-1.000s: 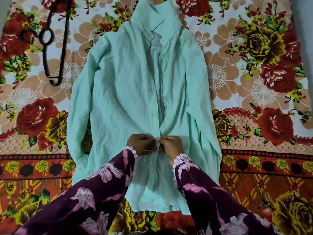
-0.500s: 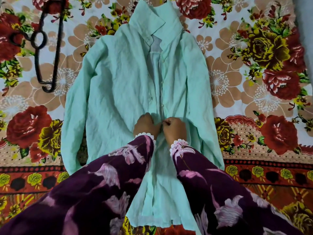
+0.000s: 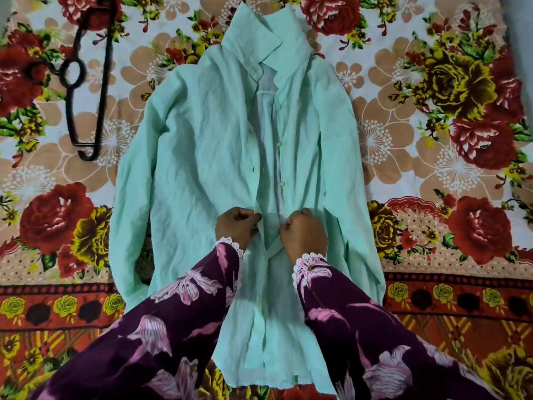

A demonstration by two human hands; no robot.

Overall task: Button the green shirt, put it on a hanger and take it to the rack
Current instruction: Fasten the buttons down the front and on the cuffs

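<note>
Both hands pinch the shirt (image 3: 202,157) front at its middle. The left hand (image 3: 237,226) has its fingers closed on the edge of one front panel; the right hand (image 3: 302,230) is closed on the facing edge with the buttons (image 3: 282,184), a narrow gap between the two. Both wrists come up from the shirt's hem in purple floral sleeves (image 3: 178,319). The shirt lies flat, collar away from the person, open above the hands, on a floral sheet (image 3: 432,174). A dark hanger (image 3: 86,90) lies off the shirt's left shoulder, apart from it.
</note>
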